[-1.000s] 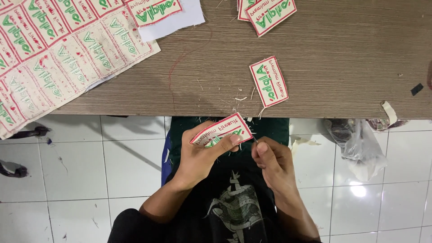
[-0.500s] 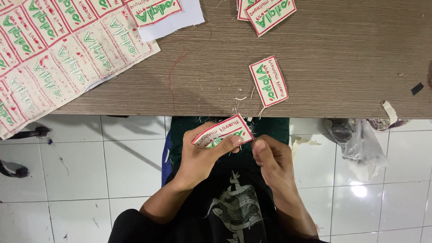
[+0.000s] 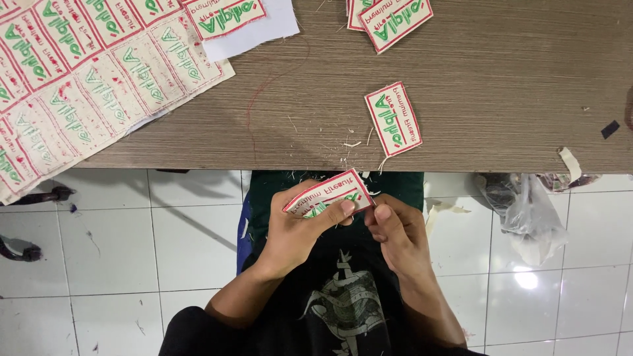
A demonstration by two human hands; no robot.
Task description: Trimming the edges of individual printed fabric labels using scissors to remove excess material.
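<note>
Patch (image 3: 328, 194): embroidered cloth, matt, frayed edge. Table (image 3: 501, 86): wood-grain laminate, smooth, matt. Floor (image 3: 132, 237): glossy white tile.

A red-bordered patch (image 3: 328, 195) is pinched in the left hand (image 3: 300, 227) below the table edge (image 3: 461, 161); its corner is met by the right hand (image 3: 395, 234) fingertips (tool, if any, hidden); another patch (image 3: 393, 118) is laid on the table.
</note>
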